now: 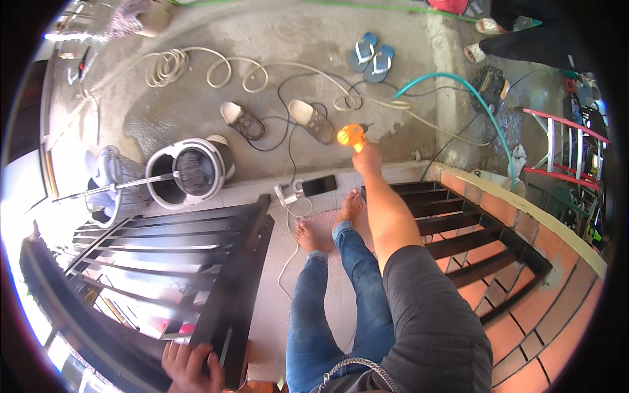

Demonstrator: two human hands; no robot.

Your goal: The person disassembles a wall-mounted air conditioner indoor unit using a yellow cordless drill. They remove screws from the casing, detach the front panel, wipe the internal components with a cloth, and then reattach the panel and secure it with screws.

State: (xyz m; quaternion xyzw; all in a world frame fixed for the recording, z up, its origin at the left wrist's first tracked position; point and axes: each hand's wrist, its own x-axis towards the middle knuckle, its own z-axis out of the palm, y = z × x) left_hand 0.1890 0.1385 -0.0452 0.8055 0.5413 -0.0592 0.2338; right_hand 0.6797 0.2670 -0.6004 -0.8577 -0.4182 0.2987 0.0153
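In my right hand (368,161), an orange power drill (351,135) is held out ahead of me above the wet concrete. The fingers are wrapped round its handle, and its dark tip points to the right. My left hand (190,368) lies low on the left, with its fingers curled over a bar of the black metal gate (226,295). The lower part of that hand is cut off by the frame's edge. My bare feet stand on a tiled step, between this gate and a black slatted metal panel (452,219) on the right.
Beside my feet are a phone (319,185) and a white power strip (288,195) with cords. Brown clogs (311,121), blue flip-flops (375,59), a looped beige hose (252,69) and a mop bucket (190,173) lie beyond. A ladder (570,150) and another person's legs (531,52) are right.
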